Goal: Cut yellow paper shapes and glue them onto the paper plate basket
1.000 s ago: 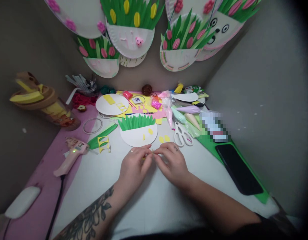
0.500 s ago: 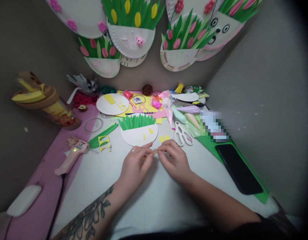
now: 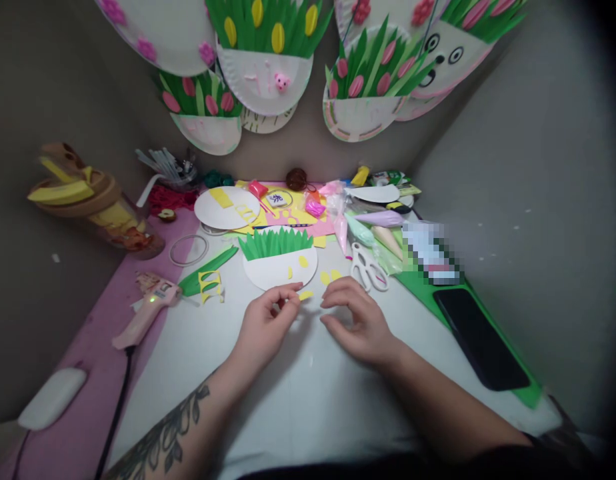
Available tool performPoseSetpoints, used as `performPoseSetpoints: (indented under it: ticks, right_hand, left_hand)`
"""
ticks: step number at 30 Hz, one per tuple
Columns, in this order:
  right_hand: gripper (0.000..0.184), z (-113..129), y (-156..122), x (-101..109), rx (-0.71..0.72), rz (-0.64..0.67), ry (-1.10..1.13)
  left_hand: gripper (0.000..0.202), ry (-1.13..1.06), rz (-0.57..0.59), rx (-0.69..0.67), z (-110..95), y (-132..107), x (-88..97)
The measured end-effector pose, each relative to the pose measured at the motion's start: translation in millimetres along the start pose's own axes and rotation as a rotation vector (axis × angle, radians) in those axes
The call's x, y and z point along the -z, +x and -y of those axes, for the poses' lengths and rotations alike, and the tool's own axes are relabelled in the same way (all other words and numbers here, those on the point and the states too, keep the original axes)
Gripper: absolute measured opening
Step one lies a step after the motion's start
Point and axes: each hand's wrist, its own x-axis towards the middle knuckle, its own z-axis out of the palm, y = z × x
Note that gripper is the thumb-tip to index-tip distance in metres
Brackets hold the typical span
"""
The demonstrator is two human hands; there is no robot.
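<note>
At lower centre, a petal [image 3: 306, 295] of yellow paper seems to be pinched by its edge in the left hand [image 3: 265, 323]. The right hand [image 3: 361, 320] is spread loosely, with nothing in it. From so slight a pinch the petal could be dropped or creased. Beyond lies the plate [image 3: 278, 272]. At the left, the lit glue gun [image 3: 145, 310] could be brushed.

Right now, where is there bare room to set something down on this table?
The white sheet is bare nearest the body, from the glue gun across to the phone, and between glue gun and left hand. Crowded from the grass-trimmed plate and scissors back to the wall.
</note>
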Motion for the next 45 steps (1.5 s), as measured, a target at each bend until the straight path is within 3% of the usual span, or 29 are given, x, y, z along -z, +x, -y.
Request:
performPoseSetpoints:
  ticks: [5,9,12,15,17,19,25,31,35,38,41,45]
  right_hand:
    - [0.032,-5,-7,-14,0.131,-0.068,-0.315]
    - [0.024,-3,-7,-17,0.078,-0.116,-0.29]
    - [0.009,-2,-3,-18,-0.24,-0.173,0.03]
    - [0.007,-4,0,-20,-0.634,-0.163,0.608]
    - [0.012,-5,1,-23,-0.773,-0.152,0.898]
    - [0.014,-4,1,-26,-0.831,-0.161,1.008]
    - [0.013,-1,-2,-29,-0.853,-0.132,1.021]
    - [0.014,-4,-5,-25,-0.73,-0.135,0.647]
    - [0.006,-4,-5,-24,-0.668,-0.114,0.531]
    - [0.01,-5,-3,-22,-0.609,-0.107,0.522]
    - [0.009,-9,-2,-19,-0.612,-0.137,0.615]
    - [0.01,-16,-2,-12,-0.639,-0.155,0.609]
  left_hand:
    - [0.016,0.059,0.022,-0.079,0,-2,-3.9]
    - [0.015,0.083,0.036,-0.121,0,-3,-5.7]
    - [0.01,0.094,-0.009,-0.147,2,-3,-6.9]
    - [0.013,0.118,-0.055,-0.162,6,-2,-9.2]
    - [0.015,0.124,-0.052,-0.145,8,-1,-11.1]
    - [0.013,0.114,-0.035,-0.128,9,-1,-12.6]
    - [0.009,0.108,-0.029,-0.166,6,-4,-12.6]
    - [0.009,0.219,-0.02,-0.217,8,-5,-10.0]
    - [0.01,0.293,-0.013,-0.274,14,-6,-11.6]
    - [0.011,0.332,0.005,-0.313,15,-5,-9.7]
    - [0.012,0.394,-0.056,-0.36,13,1,2.9]
    - [0.015,0.52,-0.203,-0.404,14,11,32.9]
